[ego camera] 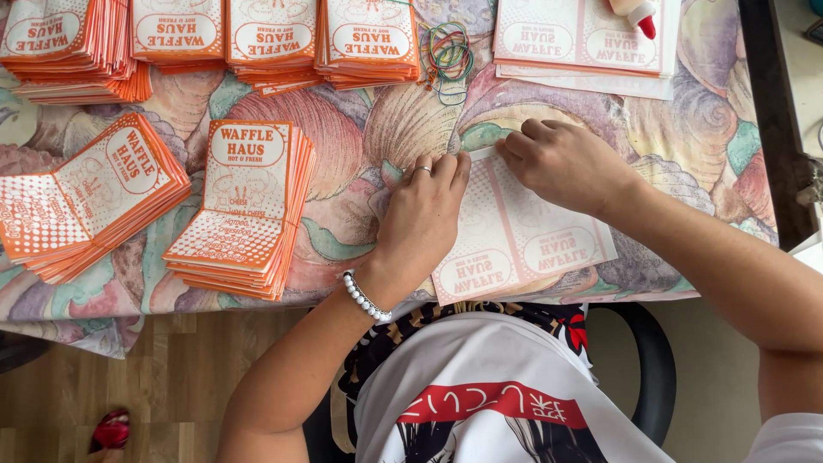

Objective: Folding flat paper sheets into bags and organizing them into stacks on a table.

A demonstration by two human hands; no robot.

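White shirt (480, 360) nearest; hands pressed flat on paper sheet (531, 236), orange stacks (244, 206) left

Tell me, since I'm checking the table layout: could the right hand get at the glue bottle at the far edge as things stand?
Probably yes. The right hand presses on the flat paper sheet, and only a low stack of flat sheets lies between it and the glue bottle. Nothing tall stands in the way.

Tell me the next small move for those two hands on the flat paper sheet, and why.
Probably run the left hand and right hand along the far edge of the flat printed sheet to crease it. Both hands' fingertips already press that edge, the sheet lies unfolded, and the finished orange-and-white folded bags stacked to the left show a turned-up end.
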